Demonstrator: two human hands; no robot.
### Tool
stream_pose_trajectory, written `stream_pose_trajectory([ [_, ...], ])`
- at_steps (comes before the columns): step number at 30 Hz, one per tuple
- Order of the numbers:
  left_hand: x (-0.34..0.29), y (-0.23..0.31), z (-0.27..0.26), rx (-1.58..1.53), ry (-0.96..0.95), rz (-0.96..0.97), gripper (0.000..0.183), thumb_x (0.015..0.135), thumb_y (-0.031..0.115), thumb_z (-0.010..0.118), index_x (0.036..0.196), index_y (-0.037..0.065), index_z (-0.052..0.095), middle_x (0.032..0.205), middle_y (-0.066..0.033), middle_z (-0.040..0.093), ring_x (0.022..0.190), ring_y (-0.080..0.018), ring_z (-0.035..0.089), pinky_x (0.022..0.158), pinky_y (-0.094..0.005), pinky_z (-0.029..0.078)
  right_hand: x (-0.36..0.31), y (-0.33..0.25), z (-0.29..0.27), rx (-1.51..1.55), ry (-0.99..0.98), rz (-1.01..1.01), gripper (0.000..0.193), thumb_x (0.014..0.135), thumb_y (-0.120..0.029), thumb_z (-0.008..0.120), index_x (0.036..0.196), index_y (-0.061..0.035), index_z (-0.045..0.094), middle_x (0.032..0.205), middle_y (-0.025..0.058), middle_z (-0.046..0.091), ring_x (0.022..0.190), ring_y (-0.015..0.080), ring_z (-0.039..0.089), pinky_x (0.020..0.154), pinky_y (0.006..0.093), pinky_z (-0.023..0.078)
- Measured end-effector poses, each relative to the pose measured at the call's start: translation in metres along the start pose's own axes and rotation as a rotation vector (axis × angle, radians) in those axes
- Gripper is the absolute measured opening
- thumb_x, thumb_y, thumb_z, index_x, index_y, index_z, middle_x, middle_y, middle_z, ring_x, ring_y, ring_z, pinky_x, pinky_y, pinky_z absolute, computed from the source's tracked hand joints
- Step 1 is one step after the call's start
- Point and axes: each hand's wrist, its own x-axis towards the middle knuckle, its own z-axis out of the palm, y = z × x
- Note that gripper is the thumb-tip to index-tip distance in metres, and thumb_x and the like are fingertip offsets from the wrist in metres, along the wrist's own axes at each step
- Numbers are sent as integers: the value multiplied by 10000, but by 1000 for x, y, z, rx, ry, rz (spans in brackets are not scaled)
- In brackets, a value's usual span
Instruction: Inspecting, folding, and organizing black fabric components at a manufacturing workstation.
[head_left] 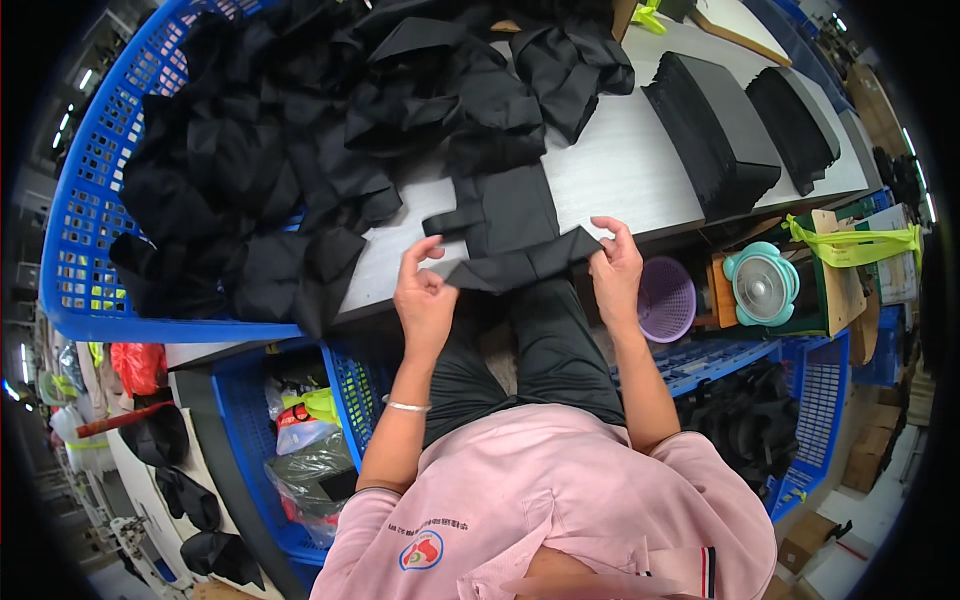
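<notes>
A black fabric piece (515,263) stretches like a folded strip between my two hands, near the table's front edge. Its left end is pinched by my left hand (424,300), whose index finger is curled above the thumb. My right hand (616,272) grips the right end between thumb and fingers. Just beyond the strip, a flat black fabric panel (515,205) lies on the white table (610,160); whether the two are joined I cannot tell. Farther off rises a big heap of loose black fabric pieces (270,140).
A blue basket (62,250) holds much of the heap at left. Two neat black stacks (712,135) stand on the table at right. Below the table's right edge are a purple basket (667,300) and a turquoise fan (762,284). Blue crates (245,420) flank me.
</notes>
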Motion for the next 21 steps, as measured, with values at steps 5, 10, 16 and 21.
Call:
stream_pose_trajectory([
  [5,21,40,-9,76,-376,379,567,775,122,775,1310,82,591,1359,-104,538,1208,-239,551,930,-322,464,-12,22,-10,-84,-224,-59,337,884,90,530,1195,41,649,836,-47,609,699,-6,498,600,163,396],
  [10,91,51,14,55,-182,311,347,883,103,708,1219,43,646,1320,-110,570,809,-122,628,686,-249,511,-14,22,-9,-67,-180,-51,344,844,75,530,1157,16,661,718,-7,581,638,22,474,561,208,399],
  [16,170,39,1,160,-693,-113,188,932,207,701,1025,46,721,742,27,637,553,-39,560,522,-188,444,-16,17,-21,-197,-234,-55,317,855,69,552,1148,14,660,700,49,584,623,30,480,557,217,412],
  [21,192,34,-11,-336,-572,-275,209,925,223,721,1039,49,711,814,36,636,574,-33,517,527,-158,414,-19,20,-26,-191,-102,-27,301,857,77,561,1135,17,660,721,47,627,643,35,528,577,221,441],
])
